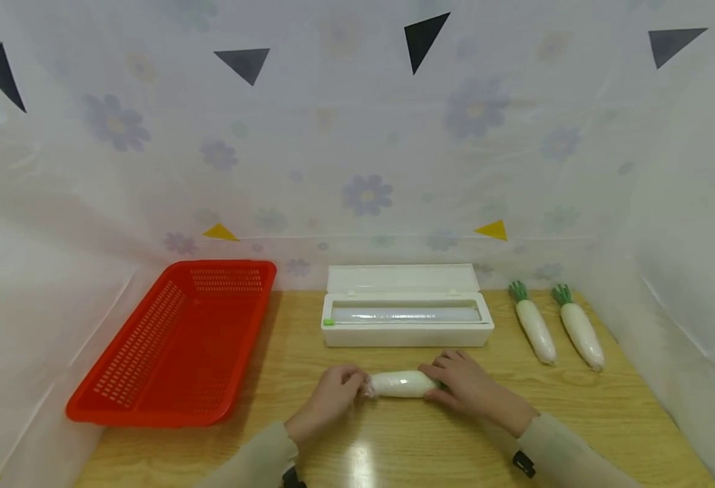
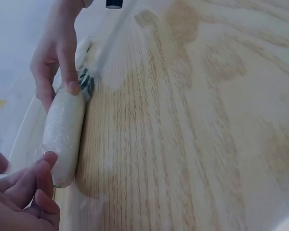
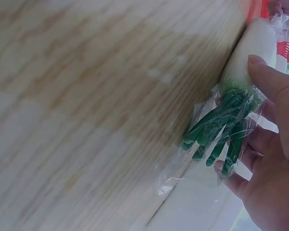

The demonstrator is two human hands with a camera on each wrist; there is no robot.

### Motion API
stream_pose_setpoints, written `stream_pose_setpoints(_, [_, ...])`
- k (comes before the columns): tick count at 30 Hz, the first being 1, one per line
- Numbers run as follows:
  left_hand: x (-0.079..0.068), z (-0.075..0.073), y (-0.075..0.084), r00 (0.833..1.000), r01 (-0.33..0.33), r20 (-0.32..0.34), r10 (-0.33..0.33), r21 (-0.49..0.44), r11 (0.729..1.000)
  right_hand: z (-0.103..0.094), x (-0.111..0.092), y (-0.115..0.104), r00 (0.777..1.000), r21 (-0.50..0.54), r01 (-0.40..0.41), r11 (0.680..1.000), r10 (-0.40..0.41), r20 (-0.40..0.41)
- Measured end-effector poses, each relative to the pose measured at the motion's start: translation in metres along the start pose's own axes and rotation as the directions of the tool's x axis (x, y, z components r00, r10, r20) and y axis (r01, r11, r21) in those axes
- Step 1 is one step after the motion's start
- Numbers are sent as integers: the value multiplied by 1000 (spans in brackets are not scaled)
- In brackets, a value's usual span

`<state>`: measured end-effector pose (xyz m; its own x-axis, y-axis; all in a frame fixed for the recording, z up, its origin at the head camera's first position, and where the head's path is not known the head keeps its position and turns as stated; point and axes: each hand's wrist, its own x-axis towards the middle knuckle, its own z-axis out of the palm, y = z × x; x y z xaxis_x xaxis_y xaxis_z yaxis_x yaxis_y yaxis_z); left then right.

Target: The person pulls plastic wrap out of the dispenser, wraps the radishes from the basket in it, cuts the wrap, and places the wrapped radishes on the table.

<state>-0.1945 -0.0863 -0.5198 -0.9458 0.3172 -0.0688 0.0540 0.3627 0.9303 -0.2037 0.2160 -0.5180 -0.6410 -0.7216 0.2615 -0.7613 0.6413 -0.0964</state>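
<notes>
A white radish (image 1: 403, 384) wrapped in clear cling film lies crosswise on the table between the two hands. At its left end, the left hand (image 1: 335, 393) pinches a bunched bit of the film (image 1: 369, 387) between thumb and fingers. The right hand (image 1: 463, 384) holds the radish near its leafy end, thumb on one side and fingers on the other. In the right wrist view, loose film covers the green leaf stalks (image 3: 225, 126) and sticks out past them. Just behind the radish stands an open white cling film box (image 1: 407, 337) with a roll (image 1: 406, 314) inside.
A red plastic basket (image 1: 233, 379) stands on the left of the wooden table (image 1: 394, 447). Two more white radishes, one nearer (image 1: 537, 332) and one farther right (image 1: 581, 336), lie at the right. A flowered white sheet (image 1: 308, 149) encloses the back and sides.
</notes>
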Motion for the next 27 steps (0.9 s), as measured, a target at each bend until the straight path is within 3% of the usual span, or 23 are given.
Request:
stream_pose_setpoints(4, [-1,0,2,1000,7,-15,-7,6,1000,-1,0,0,1000,-1,5,1000,-5,-1])
stream_pose_setpoints(11, [-5,-3,12,997,-48,-47,58,188,981,-2,-2,0,1000,6,-4,1000,4,18])
stream_pose_setpoints(15, [-3,-6,13,999,-33,-17,37,193,981,0,-2,1,1000,1,-3,1000,3,19])
stream_pose_setpoints(20, [-2,-9,14,999,-40,22,38,130,991,1,-2,1,1000,-2,6,1000,-6,8])
stream_pose_setpoints(23, [-2,-8,13,998,-65,32,62,108,992,0,-2,1,1000,-2,3,1000,-3,9])
stream_pose_setpoints(27, [2,-4,8,989,-150,22,149,203,968,0,-2,0,1000,1,-6,1000,6,25])
